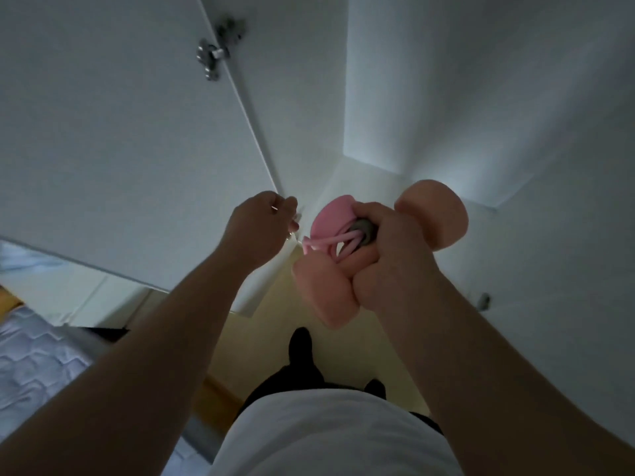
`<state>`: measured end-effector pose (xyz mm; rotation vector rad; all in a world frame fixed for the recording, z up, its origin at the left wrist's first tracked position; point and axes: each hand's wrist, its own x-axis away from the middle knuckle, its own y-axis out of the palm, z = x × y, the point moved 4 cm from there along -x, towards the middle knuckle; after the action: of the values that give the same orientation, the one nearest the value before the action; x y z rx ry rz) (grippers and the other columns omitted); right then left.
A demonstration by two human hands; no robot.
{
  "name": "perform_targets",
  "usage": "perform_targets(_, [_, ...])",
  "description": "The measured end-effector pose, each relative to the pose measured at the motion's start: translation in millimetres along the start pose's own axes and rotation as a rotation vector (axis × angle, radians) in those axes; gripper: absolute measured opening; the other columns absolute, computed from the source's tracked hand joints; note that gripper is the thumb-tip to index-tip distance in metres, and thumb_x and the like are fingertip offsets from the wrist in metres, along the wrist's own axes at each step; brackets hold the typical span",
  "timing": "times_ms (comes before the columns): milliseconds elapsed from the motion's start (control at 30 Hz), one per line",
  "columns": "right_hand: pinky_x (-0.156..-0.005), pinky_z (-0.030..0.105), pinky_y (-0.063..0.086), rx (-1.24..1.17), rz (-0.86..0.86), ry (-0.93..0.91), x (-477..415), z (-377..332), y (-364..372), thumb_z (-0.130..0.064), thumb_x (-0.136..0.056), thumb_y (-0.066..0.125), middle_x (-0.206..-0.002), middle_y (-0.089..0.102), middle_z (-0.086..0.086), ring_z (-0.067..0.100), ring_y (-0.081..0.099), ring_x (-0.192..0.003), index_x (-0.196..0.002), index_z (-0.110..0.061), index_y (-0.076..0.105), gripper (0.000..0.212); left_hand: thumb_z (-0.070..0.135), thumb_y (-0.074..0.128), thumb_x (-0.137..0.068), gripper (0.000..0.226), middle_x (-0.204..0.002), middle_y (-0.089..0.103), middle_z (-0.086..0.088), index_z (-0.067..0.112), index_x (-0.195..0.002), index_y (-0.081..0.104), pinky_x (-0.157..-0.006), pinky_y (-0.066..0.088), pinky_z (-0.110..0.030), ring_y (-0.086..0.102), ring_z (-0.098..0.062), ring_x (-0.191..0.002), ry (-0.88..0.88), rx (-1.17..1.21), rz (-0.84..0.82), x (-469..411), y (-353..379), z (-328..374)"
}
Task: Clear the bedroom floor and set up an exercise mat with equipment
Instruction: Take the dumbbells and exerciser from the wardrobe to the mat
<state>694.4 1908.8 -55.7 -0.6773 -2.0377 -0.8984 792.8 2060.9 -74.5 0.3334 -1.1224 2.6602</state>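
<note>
Right grip (388, 249) tight around dumbbell (436, 218) and pink cord (326, 240); left grip (261, 225) tight on door edge (266, 156).

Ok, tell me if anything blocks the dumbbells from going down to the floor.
Nothing visible does. The right hand holds the dumbbells above yellow floor where only the person's feet stand. The door, gripped by the left hand, is off to the left. No mat in view.

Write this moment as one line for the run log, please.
left hand: curled at white wardrobe door edge, grip unclear | right hand: grips peach round-ended dumbbell, pink looped cord
</note>
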Motion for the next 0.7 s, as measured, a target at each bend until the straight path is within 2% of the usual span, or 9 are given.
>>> perform_targets(67, [-0.060, 0.031, 0.059, 0.083, -0.046, -0.014, 9.7, 2.9, 7.0, -0.026, -0.089, 0.071, -0.106, 0.066, 0.014, 0.021, 0.067, -0.065, -0.113, 0.000, 0.063, 0.036, 0.042, 0.049, -0.100, 0.029, -0.080, 0.076, 0.011, 0.021, -0.091, 0.067, -0.091, 0.053, -0.039, 0.070, -0.014, -0.085, -0.011, -0.013, 0.075, 17.7, -16.1, -5.2])
perform_targets(167, [-0.086, 0.045, 0.057, 0.181, -0.109, -0.033, 24.8, 10.4, 20.2, -0.029, -0.084, 0.075, -0.119, 0.067, 0.017, 0.031, 0.070, -0.094, -0.123, -0.001, 0.062, 0.049, 0.044, 0.049, -0.100, 0.028, -0.082, 0.074, 0.012, 0.022, -0.094, 0.066, -0.084, 0.052, -0.033, 0.068, -0.014, -0.088, -0.046, -0.004, 0.173, 44.7, -39.5, -12.9])
perform_targets(233, [-0.092, 0.050, 0.055, 0.257, -0.150, -0.041, 36.3, 17.2, 31.5, -0.030, -0.083, 0.076, -0.120, 0.067, 0.017, 0.034, 0.069, -0.101, -0.123, -0.002, 0.063, 0.051, 0.047, 0.048, -0.099, 0.030, -0.089, 0.073, 0.010, 0.023, -0.097, 0.066, -0.075, 0.047, -0.030, 0.066, -0.015, -0.088, -0.068, -0.028, 0.248, 63.0, -58.0, -20.0])
perform_targets(300, [-0.087, 0.048, 0.056, 0.303, -0.181, -0.023, 47.1, 25.2, 40.6, -0.031, -0.081, 0.077, -0.116, 0.069, 0.015, 0.033, 0.070, -0.093, -0.121, -0.002, 0.063, 0.050, 0.048, 0.049, -0.099, 0.031, -0.094, 0.071, 0.008, 0.022, -0.100, 0.066, -0.071, 0.043, -0.028, 0.064, -0.015, -0.087, -0.073, -0.017, 0.333, 79.0, -77.3, -24.3])
perform_targets(367, [-0.069, 0.039, 0.056, 0.353, -0.241, 0.001, 58.3, 39.2, 54.6, -0.032, -0.081, 0.077, -0.104, 0.068, 0.011, 0.026, 0.068, -0.072, -0.116, -0.004, 0.062, 0.047, 0.047, 0.050, -0.100, 0.031, -0.096, 0.070, 0.008, 0.020, -0.104, 0.066, -0.072, 0.039, -0.025, 0.062, -0.014, -0.087, -0.069, 0.014, 0.421, 96.7, -102.0, -29.7])
perform_targets(467, [-0.043, 0.025, 0.050, 0.376, -0.273, 0.032, 71.8, 53.0, 73.2, -0.034, -0.082, 0.077, -0.053, 0.063, 0.005, 0.015, 0.056, -0.032, -0.091, -0.009, 0.058, 0.033, 0.045, 0.051, -0.101, 0.030, -0.097, 0.065, 0.009, 0.019, -0.110, 0.064, -0.075, 0.037, -0.023, 0.056, -0.011, -0.087, -0.049, 0.032, 0.511, 113.4, -131.9, -31.3])
perform_targets(533, [-0.038, 0.026, 0.050, 0.376, -0.288, 0.031, 82.5, 58.9, 88.2, -0.033, -0.084, 0.075, -0.036, 0.054, 0.003, 0.014, 0.051, -0.025, -0.081, -0.010, 0.052, 0.032, 0.043, 0.053, -0.100, 0.030, -0.103, 0.065, 0.008, 0.018, -0.114, 0.062, -0.079, 0.042, -0.026, 0.059, -0.013, -0.091, -0.023, 0.054, 0.638, 118.6, -153.6, -35.6])
perform_targets(600, [-0.036, 0.027, 0.049, 0.366, -0.299, 0.024, 95.0, 65.3, 101.0, -0.030, -0.086, 0.073, -0.032, 0.050, 0.003, 0.013, 0.049, -0.023, -0.078, -0.010, 0.050, 0.032, 0.041, 0.056, -0.098, 0.032, -0.113, 0.064, 0.001, 0.016, -0.119, 0.059, -0.089, 0.048, -0.034, 0.061, -0.019, -0.102, -0.020, 0.083, 0.809, 124.3, -173.4, -42.1])
perform_targets(700, [-0.041, 0.028, 0.051, 0.339, -0.325, 0.015, 106.6, 75.9, 117.2, -0.028, -0.082, 0.077, -0.032, 0.049, 0.001, 0.013, 0.050, -0.024, -0.086, -0.011, 0.054, 0.029, 0.032, 0.063, -0.093, 0.036, -0.123, 0.053, -0.006, 0.014, -0.123, 0.053, -0.099, 0.043, -0.037, 0.053, -0.026, -0.114, -0.025, 0.156, 1.031, 135.4, -196.7, -47.4])
